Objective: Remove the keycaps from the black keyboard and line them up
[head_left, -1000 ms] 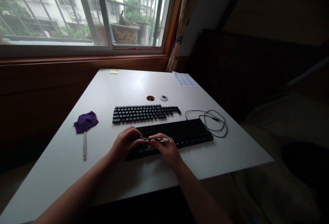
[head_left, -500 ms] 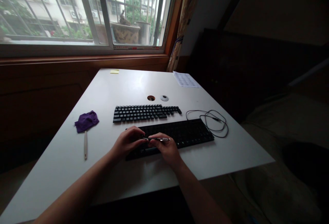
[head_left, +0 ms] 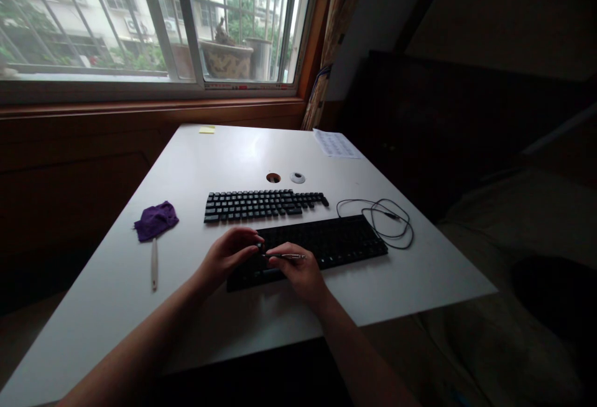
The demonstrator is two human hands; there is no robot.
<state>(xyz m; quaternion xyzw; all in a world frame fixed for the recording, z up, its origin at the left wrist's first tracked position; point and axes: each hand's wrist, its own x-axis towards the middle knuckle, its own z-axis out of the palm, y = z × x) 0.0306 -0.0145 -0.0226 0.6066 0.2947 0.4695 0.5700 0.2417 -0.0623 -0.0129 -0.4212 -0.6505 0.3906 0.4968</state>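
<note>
My left hand (head_left: 228, 252) is over the left part of a black keyboard (head_left: 336, 240), its thumb and fingers pinching a small dark keycap (head_left: 260, 247). In my right hand (head_left: 301, 270) is a slim pen (head_left: 293, 256) with a shiny silver end, pointing left toward the keycap; its tip is hard to make out. The keyboard looks largely bare of its caps, and my hands hide part of its left side. Just beyond it, many loose black keycaps (head_left: 252, 205) lie in rows in keyboard layout on the white table (head_left: 224, 164).
On the left lie a purple cloth (head_left: 156, 220) and a pale stick-like handle (head_left: 154, 267). A coiled black cable (head_left: 387, 217) is at the right. Farther back are a round hole (head_left: 273, 178), its grey cover (head_left: 297, 177), a printed sheet (head_left: 336, 144) and yellow notes (head_left: 207, 129).
My left hand has drawn slightly left and its fingers have parted a little around the keycap. The pen has moved slightly left with my right hand, its tip still near the keycap.
</note>
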